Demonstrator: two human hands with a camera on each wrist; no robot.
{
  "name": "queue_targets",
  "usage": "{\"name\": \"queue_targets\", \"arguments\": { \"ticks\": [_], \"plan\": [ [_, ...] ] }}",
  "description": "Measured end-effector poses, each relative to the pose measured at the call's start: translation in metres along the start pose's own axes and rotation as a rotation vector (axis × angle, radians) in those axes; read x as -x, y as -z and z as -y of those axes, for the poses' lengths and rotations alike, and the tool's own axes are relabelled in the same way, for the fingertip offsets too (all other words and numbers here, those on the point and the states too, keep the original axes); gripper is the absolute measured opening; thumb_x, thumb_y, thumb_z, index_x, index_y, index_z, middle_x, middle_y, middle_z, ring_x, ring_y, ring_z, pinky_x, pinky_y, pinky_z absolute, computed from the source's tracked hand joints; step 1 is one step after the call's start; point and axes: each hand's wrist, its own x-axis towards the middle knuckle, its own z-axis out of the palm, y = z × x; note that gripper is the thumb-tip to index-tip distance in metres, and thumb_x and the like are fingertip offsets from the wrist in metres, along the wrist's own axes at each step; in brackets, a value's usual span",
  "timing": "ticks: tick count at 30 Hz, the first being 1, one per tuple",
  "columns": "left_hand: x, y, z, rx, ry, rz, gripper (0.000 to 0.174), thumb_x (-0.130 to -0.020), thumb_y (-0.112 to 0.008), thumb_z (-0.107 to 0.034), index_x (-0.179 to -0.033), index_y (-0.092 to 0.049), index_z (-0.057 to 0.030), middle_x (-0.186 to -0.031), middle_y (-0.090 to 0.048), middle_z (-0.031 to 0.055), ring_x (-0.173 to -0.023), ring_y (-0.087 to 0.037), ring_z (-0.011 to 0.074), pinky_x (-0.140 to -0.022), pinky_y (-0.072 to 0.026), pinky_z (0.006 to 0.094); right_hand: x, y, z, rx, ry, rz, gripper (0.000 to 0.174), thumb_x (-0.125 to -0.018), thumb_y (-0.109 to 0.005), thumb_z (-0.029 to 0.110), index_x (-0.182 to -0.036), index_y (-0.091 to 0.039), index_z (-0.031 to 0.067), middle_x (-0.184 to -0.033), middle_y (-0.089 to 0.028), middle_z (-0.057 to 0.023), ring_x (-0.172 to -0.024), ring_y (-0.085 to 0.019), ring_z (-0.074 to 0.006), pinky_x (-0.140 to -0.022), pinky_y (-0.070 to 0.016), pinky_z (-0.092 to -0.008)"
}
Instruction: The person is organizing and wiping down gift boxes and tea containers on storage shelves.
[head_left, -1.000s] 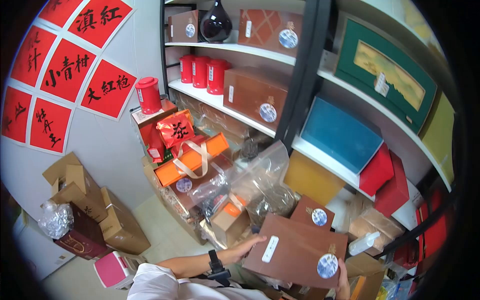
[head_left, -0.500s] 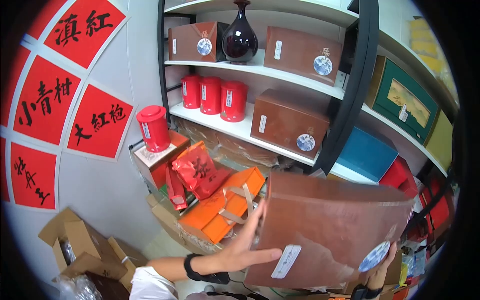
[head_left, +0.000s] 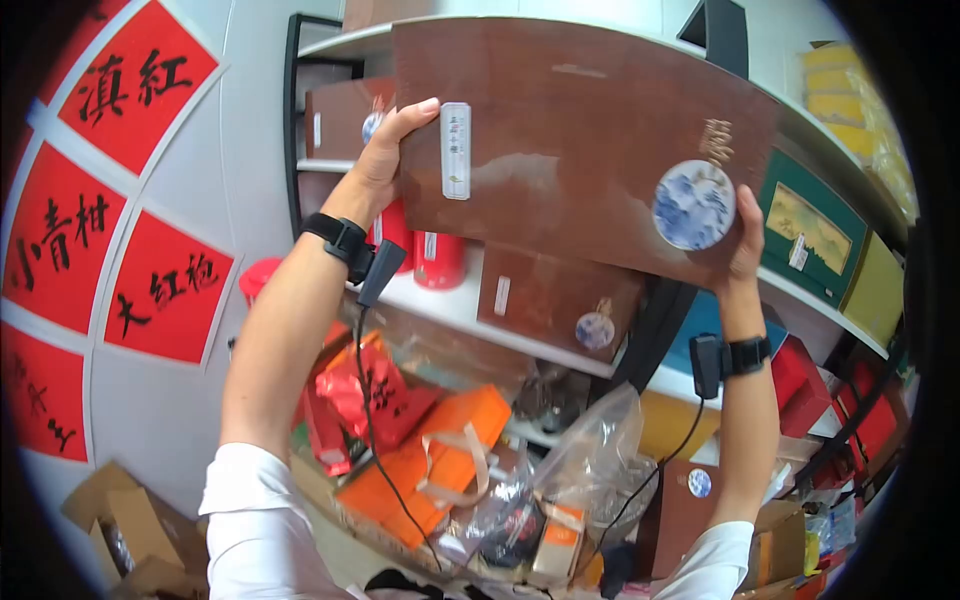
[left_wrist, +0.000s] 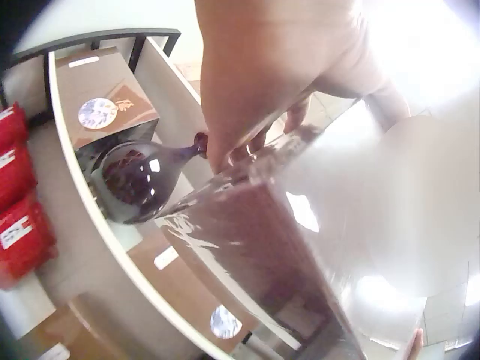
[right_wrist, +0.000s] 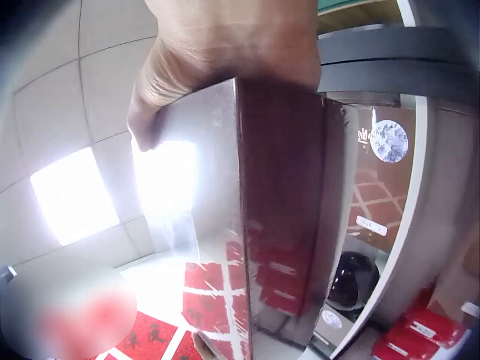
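A large, glossy brown box (head_left: 560,140) with a white label and a round blue-and-white picture is raised in front of the upper shelves. My left hand (head_left: 385,150) grips its left end, thumb on the front face, fingers behind. At the opposite end my right hand (head_left: 745,240) holds it the same way, thumb beside the round picture. In the left wrist view a dark long-necked vase (left_wrist: 135,180) stands on the shelf right by the box and my fingers. The raised box hides that vase in the head view.
On the lower shelf (head_left: 465,312) are red canisters (head_left: 438,262) and another brown box (head_left: 555,300). Below lie an orange gift box (head_left: 425,470), a red bag (head_left: 375,395) and clear plastic bags (head_left: 600,450). A green box (head_left: 812,225) stands on the right shelf. Cables hang from both wrists.
Both hands have lifted the brown box from low over the piled goods up to the upper shelf level. Its labelled face now faces me, and both arms are stretched out.
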Motion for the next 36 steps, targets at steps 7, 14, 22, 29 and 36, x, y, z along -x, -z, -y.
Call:
{"name": "queue_targets", "arguments": {
  "ticks": [7, 14, 22, 29, 36],
  "plan": [
    [-0.101, 0.046, 0.035, 0.161, -0.093, 0.013, 0.05, -0.079, -0.068, -0.042, -0.111, -0.061, -0.0042, -0.098, -0.066, 0.0088, -0.089, -0.065, 0.0197, -0.078, -0.0537, 0.0353, -0.096, -0.003, -0.043, 0.171, 0.125, 0.014, 0.062, -0.084, -0.062, 0.033, -0.135, -0.043, 0.0029, -0.124, -0.057, -0.0118, -0.109, -0.06, -0.0222, -0.094, -0.049, -0.0355],
    [-0.156, 0.071, 0.099, 0.164, -0.102, 0.213, 0.067, -0.081, -0.066, -0.042, -0.13, -0.047, -0.0015, -0.114, -0.061, 0.0095, -0.103, -0.061, 0.0203, -0.09, -0.05, 0.0355, -0.114, 0.044, -0.073, 0.286, 0.104, -0.121, 0.068, -0.082, -0.062, 0.037, -0.137, -0.043, -0.0001, -0.129, -0.055, -0.0118, -0.115, -0.055, -0.0222, -0.099, -0.043, -0.0341],
    [-0.174, 0.053, 0.129, 0.235, -0.055, 0.24, 0.07, -0.08, -0.069, -0.035, -0.138, -0.041, -0.0053, -0.124, -0.055, 0.0104, -0.114, -0.055, 0.0214, -0.095, -0.0454, 0.0366, -0.107, 0.042, -0.075, 0.36, 0.193, -0.194, 0.065, -0.082, -0.063, 0.037, -0.134, -0.045, 0.004, -0.123, -0.058, -0.0103, -0.111, -0.058, -0.0212, -0.097, -0.0455, -0.0331],
    [-0.184, 0.047, 0.146, 0.224, -0.067, 0.216, 0.065, -0.083, -0.065, -0.036, -0.136, -0.043, -0.0039, -0.123, -0.057, 0.0098, -0.111, -0.057, 0.021, -0.093, -0.047, 0.036, -0.106, 0.039, -0.079, 0.331, 0.161, -0.237, 0.053, -0.089, -0.058, 0.036, -0.131, -0.046, 0.0063, -0.121, -0.058, -0.0087, -0.109, -0.058, -0.019, -0.095, -0.0469, -0.032],
    [-0.187, 0.04, 0.149, 0.225, -0.046, 0.212, 0.075, -0.083, -0.068, -0.035, -0.144, -0.038, -0.0061, -0.135, -0.05, 0.0117, -0.123, -0.049, 0.0209, -0.102, -0.0391, 0.0348, -0.108, 0.056, -0.078, 0.401, 0.02, -0.344, 0.055, -0.097, -0.048, 0.045, -0.137, -0.044, 0.007, -0.128, -0.055, -0.0069, -0.116, -0.054, -0.0176, -0.1, -0.042, -0.0309]
  ]
}}
